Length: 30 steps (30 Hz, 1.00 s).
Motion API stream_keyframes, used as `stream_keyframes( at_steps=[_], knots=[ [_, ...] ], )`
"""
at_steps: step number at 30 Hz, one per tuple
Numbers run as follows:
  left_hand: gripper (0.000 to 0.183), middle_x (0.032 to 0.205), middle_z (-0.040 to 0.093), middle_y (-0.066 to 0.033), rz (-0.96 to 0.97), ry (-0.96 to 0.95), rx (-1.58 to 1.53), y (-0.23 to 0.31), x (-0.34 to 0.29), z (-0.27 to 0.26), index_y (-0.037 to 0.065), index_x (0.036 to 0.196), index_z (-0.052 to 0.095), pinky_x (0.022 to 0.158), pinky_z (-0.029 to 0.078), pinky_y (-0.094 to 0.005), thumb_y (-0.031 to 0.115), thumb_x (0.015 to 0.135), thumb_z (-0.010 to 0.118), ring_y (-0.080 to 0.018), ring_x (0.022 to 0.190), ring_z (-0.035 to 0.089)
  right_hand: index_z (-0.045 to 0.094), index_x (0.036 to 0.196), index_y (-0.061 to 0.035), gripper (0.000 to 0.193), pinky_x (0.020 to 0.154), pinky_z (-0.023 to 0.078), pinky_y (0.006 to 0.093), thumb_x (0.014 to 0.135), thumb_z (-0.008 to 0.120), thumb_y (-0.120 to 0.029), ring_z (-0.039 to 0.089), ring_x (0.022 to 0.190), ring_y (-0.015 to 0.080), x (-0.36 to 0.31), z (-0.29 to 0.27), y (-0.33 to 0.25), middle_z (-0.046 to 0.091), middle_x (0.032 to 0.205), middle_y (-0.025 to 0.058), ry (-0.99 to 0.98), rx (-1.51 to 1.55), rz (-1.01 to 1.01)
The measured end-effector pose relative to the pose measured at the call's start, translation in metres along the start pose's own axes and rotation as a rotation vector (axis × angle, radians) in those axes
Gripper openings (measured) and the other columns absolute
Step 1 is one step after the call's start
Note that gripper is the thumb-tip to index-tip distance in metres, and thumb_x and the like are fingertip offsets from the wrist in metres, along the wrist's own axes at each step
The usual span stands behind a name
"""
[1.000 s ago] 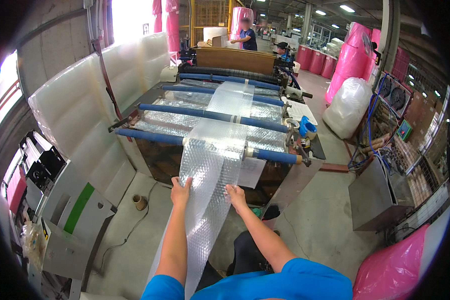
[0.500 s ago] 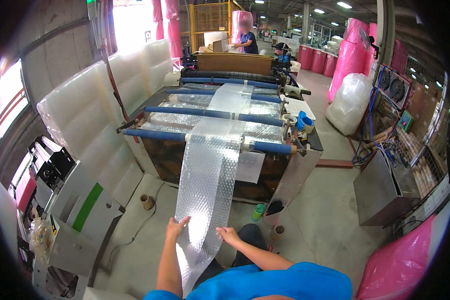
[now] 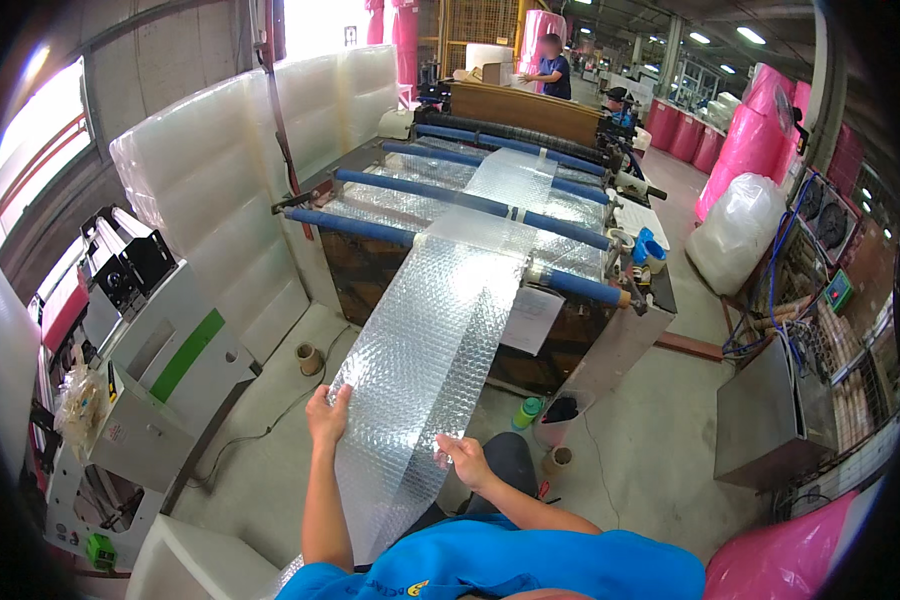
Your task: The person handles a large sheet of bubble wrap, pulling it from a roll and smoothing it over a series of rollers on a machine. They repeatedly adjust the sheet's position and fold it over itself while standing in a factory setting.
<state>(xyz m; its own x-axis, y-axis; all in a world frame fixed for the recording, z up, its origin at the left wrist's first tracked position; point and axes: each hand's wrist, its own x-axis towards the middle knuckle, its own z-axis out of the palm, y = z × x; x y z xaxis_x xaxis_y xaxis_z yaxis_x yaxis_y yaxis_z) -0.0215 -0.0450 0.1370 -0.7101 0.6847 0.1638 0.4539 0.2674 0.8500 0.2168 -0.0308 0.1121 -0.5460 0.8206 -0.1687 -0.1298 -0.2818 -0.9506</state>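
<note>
A long strip of clear bubble wrap (image 3: 425, 320) runs from the machine's blue front roller (image 3: 355, 226) down toward my lap. On its left edge my left hand (image 3: 327, 414) is closed, thumb on top of the sheet. My right hand (image 3: 464, 461) pinches the opposite edge, a little nearer to me. Between my hands the sheet is stretched out and shiny, with a fold or overlap along its right side. Its lower end passes over my legs to the left, partly hidden by my left forearm.
Beneath the machine stand a green bottle (image 3: 527, 412), a clear bin (image 3: 562, 420) and a cardboard core (image 3: 558, 459). Another core (image 3: 309, 358) lies by a floor cable. A grey machine (image 3: 170, 400) is at left, a metal box (image 3: 775, 415) at right. Someone in dark clothing (image 3: 552, 75) works far back.
My view has swung left, so the machine sits further right. My hands have spread the bubble wrap wider, and my left hand is a bit higher along its edge.
</note>
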Motion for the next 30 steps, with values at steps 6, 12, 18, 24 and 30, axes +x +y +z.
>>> stream_keyframes(
  at_steps=[6, 12, 18, 24, 30],
  knots=[
    [0.041, 0.063, 0.052, -0.0073, 0.013, -0.122, -0.083, -0.046, 0.002, 0.032, -0.001, 0.075, 0.048, 0.054, 0.039, -0.0276, 0.030, 0.060, 0.070, -0.0128, 0.058, 0.046, 0.053, 0.067, -0.0023, 0.034, 0.051, 0.036, 0.0223, 0.082, 0.045, -0.032, 0.047, 0.055, 0.0081, 0.015, -0.011, 0.042, 0.051, 0.060, 0.0010, 0.157, -0.164, -0.081],
    [0.054, 0.075, 0.057, -0.0121, -0.101, -0.265, 0.044, -0.085, 0.009, 0.106, -0.001, 0.083, 0.048, 0.063, 0.042, -0.0323, 0.038, 0.055, 0.072, -0.0201, 0.069, 0.054, 0.050, 0.065, -0.0028, 0.043, 0.046, 0.039, 0.0257, 0.083, 0.037, -0.039, 0.049, 0.047, 0.0131, 0.062, -0.076, 0.125, 0.050, 0.054, 0.0060, 0.221, -0.467, -0.009],
    [0.060, 0.090, 0.056, -0.0182, -0.138, -0.329, 0.115, -0.101, 0.023, 0.144, -0.002, 0.093, 0.047, 0.073, 0.041, -0.0359, 0.038, 0.056, 0.070, -0.0297, 0.085, 0.053, 0.051, 0.067, -0.0017, 0.043, 0.048, 0.040, 0.0301, 0.083, 0.037, -0.039, 0.051, 0.048, 0.0179, 0.089, -0.098, 0.160, 0.051, 0.054, 0.0081, 0.350, -0.653, 0.014],
    [0.062, 0.091, 0.055, -0.0187, -0.151, -0.308, 0.123, -0.100, 0.020, 0.152, -0.002, 0.097, 0.045, 0.073, 0.041, -0.0357, 0.037, 0.056, 0.070, -0.0307, 0.086, 0.053, 0.054, 0.077, -0.0020, 0.042, 0.059, 0.041, 0.0367, 0.082, 0.036, -0.040, 0.054, 0.063, 0.0296, 0.085, -0.091, 0.145, 0.053, 0.060, 0.0136, 0.449, -0.746, 0.111],
    [0.057, 0.093, 0.054, -0.0183, -0.081, -0.353, -0.108, -0.119, 0.024, 0.163, -0.003, 0.098, 0.043, 0.075, 0.040, -0.0357, 0.029, 0.060, 0.070, -0.0299, 0.086, 0.052, 0.055, 0.090, -0.0070, 0.046, 0.063, 0.041, 0.0380, 0.081, 0.033, -0.046, 0.054, 0.070, 0.0309, 0.088, -0.093, 0.143, 0.056, 0.066, 0.0127, 0.445, -0.721, 0.108]
  ],
)
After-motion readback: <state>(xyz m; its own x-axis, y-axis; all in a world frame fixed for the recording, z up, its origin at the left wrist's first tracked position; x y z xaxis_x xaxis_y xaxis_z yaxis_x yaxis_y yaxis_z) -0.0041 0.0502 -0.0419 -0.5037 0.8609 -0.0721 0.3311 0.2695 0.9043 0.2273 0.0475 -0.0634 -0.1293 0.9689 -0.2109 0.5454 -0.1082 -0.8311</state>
